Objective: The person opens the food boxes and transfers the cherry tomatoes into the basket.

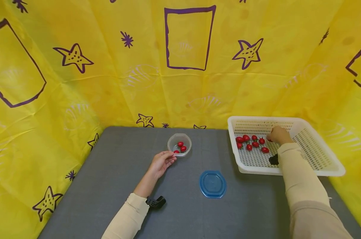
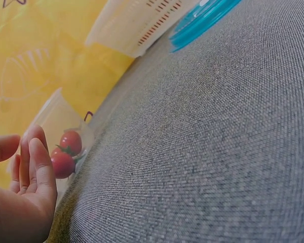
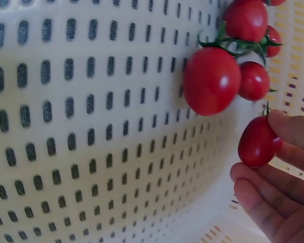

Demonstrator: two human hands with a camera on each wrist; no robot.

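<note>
My left hand pinches the near rim of a small clear plastic container, its fingers partly covering the wall in the left wrist view. Three cherry tomatoes lie inside it. Off to the right, my right hand reaches into a white perforated basket. Between thumb and fingers it holds a red cherry tomato with a green stem, seen in the right wrist view. Several more cherry tomatoes lie on the left side of the basket floor.
A blue lid lies flat on the grey table, between the container and the basket. Behind and beside the table hangs a yellow patterned cloth. Black bands are worn on the wrists.
</note>
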